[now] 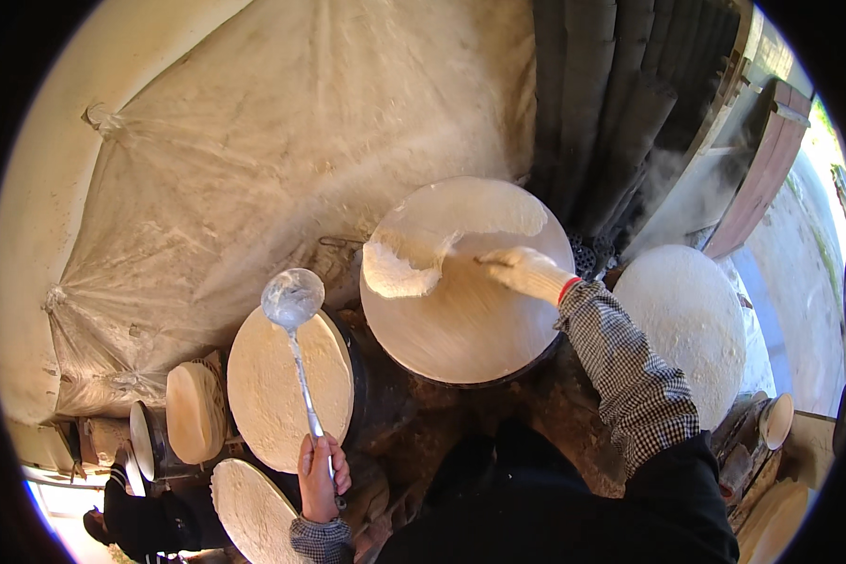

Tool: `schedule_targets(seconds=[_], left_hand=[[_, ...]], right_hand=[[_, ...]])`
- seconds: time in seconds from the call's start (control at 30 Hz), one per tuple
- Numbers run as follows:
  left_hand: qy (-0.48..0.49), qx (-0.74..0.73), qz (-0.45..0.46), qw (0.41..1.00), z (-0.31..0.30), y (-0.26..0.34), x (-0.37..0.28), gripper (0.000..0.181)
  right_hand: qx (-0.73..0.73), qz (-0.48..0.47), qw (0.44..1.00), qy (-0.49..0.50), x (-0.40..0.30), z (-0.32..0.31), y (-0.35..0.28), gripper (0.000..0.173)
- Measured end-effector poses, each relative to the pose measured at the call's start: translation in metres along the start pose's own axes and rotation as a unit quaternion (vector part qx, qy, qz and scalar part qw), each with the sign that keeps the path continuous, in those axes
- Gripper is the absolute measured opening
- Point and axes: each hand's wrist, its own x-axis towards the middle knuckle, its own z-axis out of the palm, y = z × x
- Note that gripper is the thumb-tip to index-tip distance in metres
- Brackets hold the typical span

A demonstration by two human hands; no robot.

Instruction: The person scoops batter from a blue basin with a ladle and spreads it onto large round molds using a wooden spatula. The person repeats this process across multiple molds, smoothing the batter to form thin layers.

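Note:
My left hand [322, 471], bare, is closed around the handle of a metal ladle [293, 298]. The ladle's bowl is coated with pale batter and hangs over a round cream-coloured surface [268, 395] at the left. My right hand [525, 271] wears a white knit glove with a red cuff edge and reaches over a large round griddle [493, 338]. White batter or dough [402, 271] lies in an uneven curved band along the griddle's left and far side. Whether the gloved fingers hold anything cannot be told.
A pale round sheet [684, 331] lies at the right, another [254, 515] at the lower left. Stacked oval flatbreads [194, 412] stand farther left. A stained plastic sheet [310, 127] covers the wall. Steam rises near a wooden board [761, 169]. Another person [148, 518] is at the lower left.

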Motion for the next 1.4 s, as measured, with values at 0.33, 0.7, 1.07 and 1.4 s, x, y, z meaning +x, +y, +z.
schedule_targets(seconds=[0.33,0.7,1.07,1.4], left_hand=[[0.012,-0.028,-0.024,0.999,-0.005,-0.019,-0.031,0.025],[0.046,-0.036,-0.036,0.998,-0.005,-0.033,-0.064,0.026],[0.026,-0.03,-0.088,0.995,-0.019,-0.048,-0.069,0.026],[-0.066,-0.012,-0.061,0.996,-0.079,-0.058,-0.073,0.025]], right_hand=[[0.12,0.192,0.967,-0.117,-0.052,-0.042,-0.008,0.038],[0.06,0.161,0.975,-0.141,-0.03,-0.059,-0.021,0.032],[-0.05,0.131,0.97,-0.2,-0.132,-0.087,-0.055,0.046],[0.538,0.229,0.811,0.011,-0.152,0.138,-0.159,0.025]])
